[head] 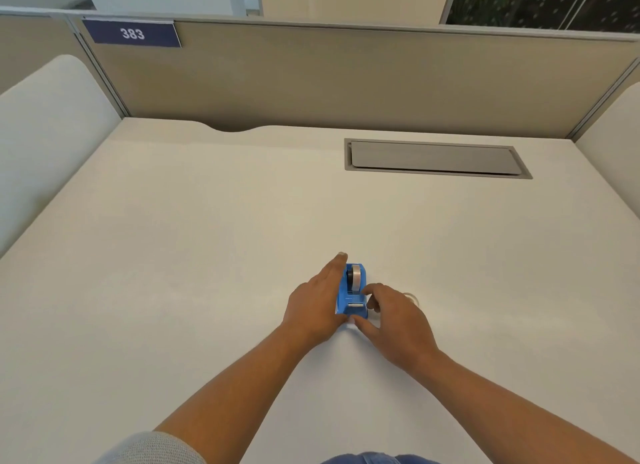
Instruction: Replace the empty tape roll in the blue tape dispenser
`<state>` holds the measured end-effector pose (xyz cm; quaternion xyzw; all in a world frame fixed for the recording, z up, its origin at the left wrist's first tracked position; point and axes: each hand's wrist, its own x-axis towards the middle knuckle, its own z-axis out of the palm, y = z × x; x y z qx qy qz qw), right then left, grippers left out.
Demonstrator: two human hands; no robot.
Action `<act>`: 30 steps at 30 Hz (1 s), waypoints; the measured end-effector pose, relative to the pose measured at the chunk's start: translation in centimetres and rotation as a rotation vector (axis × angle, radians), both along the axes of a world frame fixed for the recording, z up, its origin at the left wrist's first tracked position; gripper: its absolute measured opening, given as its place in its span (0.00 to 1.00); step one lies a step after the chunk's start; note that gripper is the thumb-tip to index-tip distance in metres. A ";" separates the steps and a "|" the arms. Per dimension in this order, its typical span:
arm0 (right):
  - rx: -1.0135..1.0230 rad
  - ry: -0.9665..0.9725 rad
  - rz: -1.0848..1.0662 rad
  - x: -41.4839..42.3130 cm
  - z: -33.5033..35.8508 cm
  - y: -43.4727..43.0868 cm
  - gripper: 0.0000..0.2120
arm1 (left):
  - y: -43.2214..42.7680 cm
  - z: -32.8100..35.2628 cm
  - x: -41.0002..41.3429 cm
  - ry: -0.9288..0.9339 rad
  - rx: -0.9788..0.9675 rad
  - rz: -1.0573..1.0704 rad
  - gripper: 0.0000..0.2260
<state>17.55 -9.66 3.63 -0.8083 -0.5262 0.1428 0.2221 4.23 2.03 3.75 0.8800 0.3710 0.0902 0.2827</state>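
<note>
The blue tape dispenser (353, 295) stands on the white desk (207, 256), its cutter end toward me. A roll on a black hub (355, 277) sits in its cradle. My left hand (317, 304) lies flat along the dispenser's left side, fingers stretched forward and touching it. My right hand (393, 320) is at its near right corner, thumb and curled fingers touching the base. A clear tape roll (412, 296) lies on the desk just behind my right hand, mostly hidden by it.
A grey cable hatch (436, 158) is set into the desk at the back right. Beige partition walls (311, 79) close the desk at the back, with a blue "383" sign (132, 33) at the upper left. White side panels flank the desk.
</note>
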 end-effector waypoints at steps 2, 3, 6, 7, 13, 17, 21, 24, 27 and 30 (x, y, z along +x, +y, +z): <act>0.000 0.018 -0.016 -0.1 -0.4 -0.6 0.25 | -0.2 -0.4 -0.5 -0.005 0.006 0.004 0.46; 0.000 0.021 -0.016 0.0 -0.6 -0.8 0.26 | -0.4 -0.8 -0.8 0.009 0.021 0.010 0.46; 0.003 -0.030 0.040 0.0 -1.1 -1.8 0.26 | -1.3 -1.7 -2.2 0.064 0.083 0.082 0.42; 0.004 -0.051 0.060 0.1 -1.3 -2.1 0.25 | -1.6 -2.0 -2.6 0.064 0.082 0.106 0.40; 0.031 -0.121 0.100 0.2 -2.1 -3.4 0.23 | -3.4 -3.4 -3.8 0.073 0.191 0.174 0.28; 0.007 -0.161 0.134 0.4 -2.8 -4.2 0.26 | -4.0 -4.5 -4.2 0.119 0.243 0.204 0.27; 0.013 -0.168 0.118 0.6 -3.3 -4.8 0.27 | -4.2 -4.8 -4.2 0.154 0.262 0.197 0.29; 0.031 -0.165 0.102 0.5 -3.3 -4.9 0.26 | -4.3 -4.7 -4.2 0.171 0.270 0.197 0.29; 0.019 -0.161 0.077 0.4 -3.4 -5.0 0.27 | -4.4 -4.6 -4.2 0.173 0.268 0.197 0.28; -0.009 -0.166 0.029 0.4 -3.6 -5.1 0.31 | -4.4 -4.6 -4.2 0.180 0.263 0.191 0.28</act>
